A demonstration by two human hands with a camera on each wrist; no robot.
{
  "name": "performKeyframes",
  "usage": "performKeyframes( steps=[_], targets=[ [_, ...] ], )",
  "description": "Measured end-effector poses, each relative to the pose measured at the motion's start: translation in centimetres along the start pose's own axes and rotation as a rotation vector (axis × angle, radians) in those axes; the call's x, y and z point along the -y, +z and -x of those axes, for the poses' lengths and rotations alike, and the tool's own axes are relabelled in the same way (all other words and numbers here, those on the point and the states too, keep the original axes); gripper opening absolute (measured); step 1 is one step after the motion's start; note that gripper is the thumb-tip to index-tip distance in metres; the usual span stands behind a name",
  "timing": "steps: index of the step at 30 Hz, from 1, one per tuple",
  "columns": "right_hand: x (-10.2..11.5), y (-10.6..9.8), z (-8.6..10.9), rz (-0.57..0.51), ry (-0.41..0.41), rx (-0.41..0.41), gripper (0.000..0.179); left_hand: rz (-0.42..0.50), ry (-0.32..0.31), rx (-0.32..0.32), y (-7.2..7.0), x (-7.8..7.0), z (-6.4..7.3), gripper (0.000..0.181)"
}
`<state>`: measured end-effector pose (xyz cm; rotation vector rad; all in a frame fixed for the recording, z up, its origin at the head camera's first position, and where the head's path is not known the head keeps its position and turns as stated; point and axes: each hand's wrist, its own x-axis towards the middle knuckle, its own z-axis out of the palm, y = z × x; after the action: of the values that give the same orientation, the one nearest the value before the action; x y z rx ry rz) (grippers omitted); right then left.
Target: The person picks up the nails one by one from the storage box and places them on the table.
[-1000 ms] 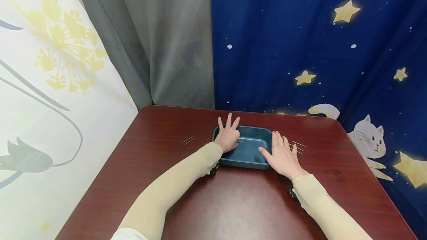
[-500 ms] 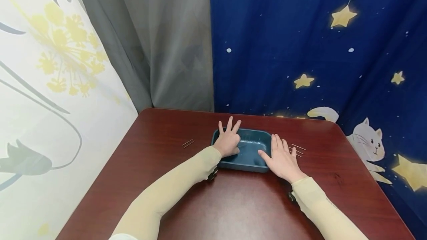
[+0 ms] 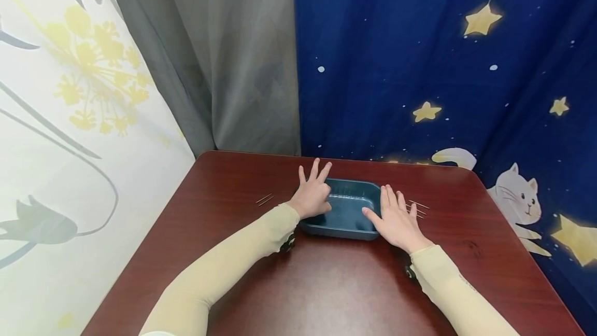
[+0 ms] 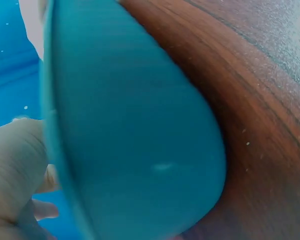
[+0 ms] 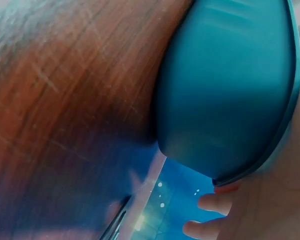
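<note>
A dark teal rectangular box [image 3: 347, 206] sits on the table. My left hand [image 3: 310, 196] is over its left end, thumb and index finger curled together low inside, the other fingers spread upward. The thin needle-like stick seen at those fingertips earlier no longer shows on the box floor; it is hidden by the hand. My right hand [image 3: 396, 219] lies along the box's right side with fingers straight and thumb over the rim. Both wrist views show the box's outer wall [image 4: 135, 125], with my right hand's fingers [image 5: 215, 202] beyond the rim.
Two thin sticks [image 3: 265, 199] lie left of the box. Several more thin sticks [image 3: 418, 205] lie beside the right hand's fingers. The reddish-brown table [image 3: 312, 284] ends at a grey curtain [image 3: 254, 66] and a blue star curtain [image 3: 373, 66].
My left hand has shifted left toward the box's left rim, and the stick at its fingertips has dropped from sight. My right hand has stayed at the box's right side.
</note>
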<state>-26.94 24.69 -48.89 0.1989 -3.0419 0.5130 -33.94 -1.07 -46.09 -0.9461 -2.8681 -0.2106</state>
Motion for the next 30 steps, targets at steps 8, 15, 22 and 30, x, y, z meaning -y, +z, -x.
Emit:
performKeyframes(
  steps=[8,15,22,30],
  targets=[
    [-0.1,0.1,0.4,0.029,0.004,-0.004,0.106,0.027,-0.016,-0.054,-1.3,0.7,1.1,0.025],
    [-0.3,0.3,0.5,0.020,0.003,-0.012,0.105,0.036,-0.029,-0.107,-2.6,1.5,1.7,0.026],
    [-0.3,0.6,0.5,0.016,0.000,-0.016,0.102,0.041,-0.053,-0.131,-4.3,2.9,2.4,0.028],
    [-0.1,0.6,0.4,0.014,0.002,-0.023,0.104,0.068,-0.127,-0.154,-6.3,5.7,3.9,0.024]
  ],
)
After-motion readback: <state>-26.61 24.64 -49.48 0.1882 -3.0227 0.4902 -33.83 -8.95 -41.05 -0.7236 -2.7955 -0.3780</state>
